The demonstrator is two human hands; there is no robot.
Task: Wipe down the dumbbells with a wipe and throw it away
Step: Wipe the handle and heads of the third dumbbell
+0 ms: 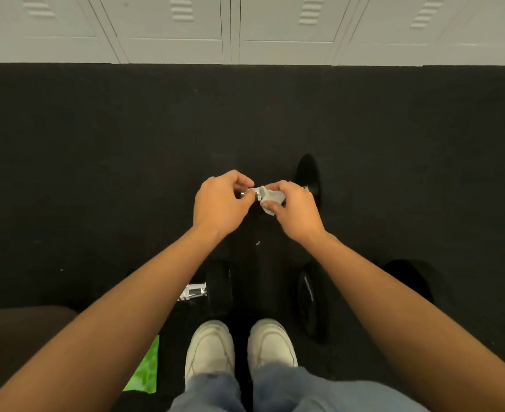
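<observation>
The left grip point(218, 203) curls round the chrome handle of a black dumbbell point(306, 173). The right grip point(295, 211) pinches a crumpled wipe point(270, 198) against that handle. A second dumbbell point(218, 286) lies on the black floor point(96, 173) just beyond white sneakers point(209, 349), and white lockers point(171, 28) line the floor's far edge.

Open floor point(96, 144) left, right and on to the lockers point(230, 31) at its far edge. Middle blocked by the far dumbbell point(307, 176). By the shoes point(211, 349), tight: near dumbbells point(218, 286) both sides, green item point(147, 370) left.
</observation>
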